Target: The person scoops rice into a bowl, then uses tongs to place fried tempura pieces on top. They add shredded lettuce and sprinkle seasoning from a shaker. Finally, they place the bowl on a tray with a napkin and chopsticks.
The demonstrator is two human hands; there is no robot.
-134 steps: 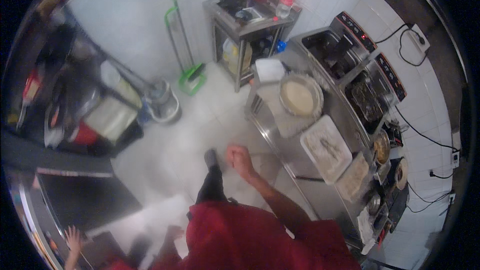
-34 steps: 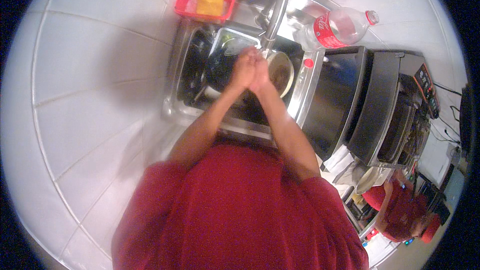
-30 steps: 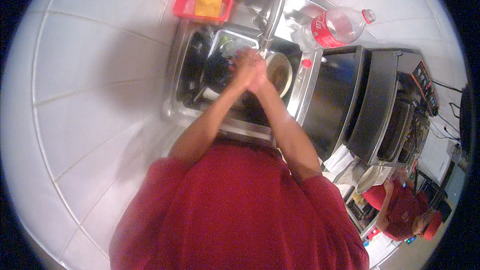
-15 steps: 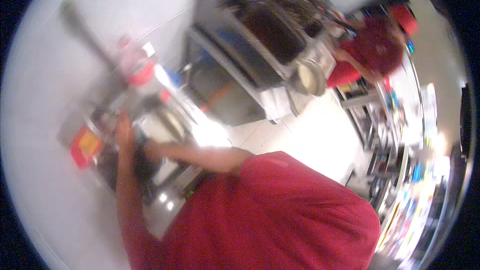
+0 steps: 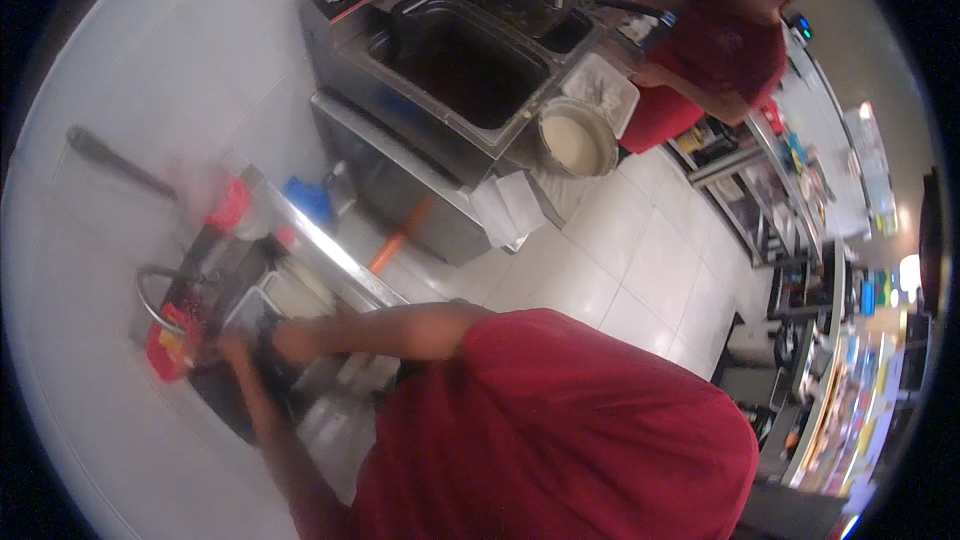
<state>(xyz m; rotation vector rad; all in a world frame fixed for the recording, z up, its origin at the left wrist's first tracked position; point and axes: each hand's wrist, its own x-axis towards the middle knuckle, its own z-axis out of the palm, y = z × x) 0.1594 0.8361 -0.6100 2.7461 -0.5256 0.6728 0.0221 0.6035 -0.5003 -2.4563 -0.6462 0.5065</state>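
Note:
My left hand [image 5: 232,346] is at the left beside a curved metal faucet [image 5: 150,302], low over a sink area. From the right, my right hand [image 5: 290,342] reaches across to meet it, the two hands close together. Something dark lies between and around them, too blurred to name. Fingers on both hands are smeared, so their grip does not show. A red and yellow item [image 5: 168,355] sits by the wall just left of my left hand. Pale rectangular containers [image 5: 292,295] stand just beyond my right hand.
A plastic container with a red band [image 5: 230,205] and a dark-handled utensil [image 5: 115,157] are by the wall. Ahead stands a deep fryer [image 5: 460,65], with a bucket of pale batter [image 5: 575,143] beside it. A co-worker in red [image 5: 730,50] works there. An orange handle [image 5: 400,235] leans nearby.
The whole view has shifted and become sharper, with the fryer now further left. My hands remain together by the sink and appear lower in the picture. The faucet now shows clearly.

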